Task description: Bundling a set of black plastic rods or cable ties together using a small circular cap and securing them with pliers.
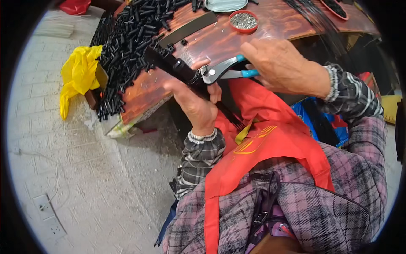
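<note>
My left hand (pixel 196 103) is wrapped around a dark bundle of thin black rods topped by a black tubular fitting (pixel 181 70), held at a slant over the table's near edge. Its thumb points up to the left, and fingertips show on the far side. My right hand (pixel 287 67) grips a pair of pliers (pixel 222 70) with light-blue handle sleeves. The metal jaws sit against the fitting's lower end, where a finger of my left hand is close by. Whether they clamp a small part there is hidden. The rods run down toward a red cloth (pixel 275 135) on my lap.
A heap of short black tubes (pixel 131 42) covers the left of the reddish wooden table (pixel 146 91). Beyond my hands are a red dish of small silver pieces (pixel 244 22) and a flat dark strip (pixel 189 29). A yellow plastic bag (pixel 80 70) hangs by the left edge.
</note>
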`<act>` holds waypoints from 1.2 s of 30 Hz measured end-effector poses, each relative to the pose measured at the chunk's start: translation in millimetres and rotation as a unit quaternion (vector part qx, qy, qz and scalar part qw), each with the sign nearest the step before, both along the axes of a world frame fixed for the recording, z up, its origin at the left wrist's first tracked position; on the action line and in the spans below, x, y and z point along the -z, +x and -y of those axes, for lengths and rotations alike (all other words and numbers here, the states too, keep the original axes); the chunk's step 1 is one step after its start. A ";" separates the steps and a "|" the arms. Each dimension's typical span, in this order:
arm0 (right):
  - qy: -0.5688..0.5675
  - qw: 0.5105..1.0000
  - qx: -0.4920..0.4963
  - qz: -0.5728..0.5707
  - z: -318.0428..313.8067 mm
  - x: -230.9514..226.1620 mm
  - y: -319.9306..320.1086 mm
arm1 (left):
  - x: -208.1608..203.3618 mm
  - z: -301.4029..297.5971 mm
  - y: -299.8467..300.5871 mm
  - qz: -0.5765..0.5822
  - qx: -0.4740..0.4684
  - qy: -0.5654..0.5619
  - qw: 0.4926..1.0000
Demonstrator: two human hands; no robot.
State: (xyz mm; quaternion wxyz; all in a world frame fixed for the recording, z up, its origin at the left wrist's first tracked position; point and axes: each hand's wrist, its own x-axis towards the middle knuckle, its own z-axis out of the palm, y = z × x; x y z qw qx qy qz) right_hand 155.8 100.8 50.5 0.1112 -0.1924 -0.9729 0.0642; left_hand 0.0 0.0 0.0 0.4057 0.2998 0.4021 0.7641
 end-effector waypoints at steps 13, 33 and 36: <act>-0.246 0.957 -0.034 0.149 -27.7 -15.1 -4.6 | -3.2 -12.7 10.3 0.014 -0.024 -0.076 0.997; -0.415 0.902 -0.061 -0.106 4.0 52.6 -15.1 | -1.6 5.2 3.2 0.022 -0.017 -0.075 0.997; -0.264 0.958 -0.076 -0.080 -8.0 38.6 -10.0 | -0.5 6.2 1.4 0.044 -0.007 -0.066 0.997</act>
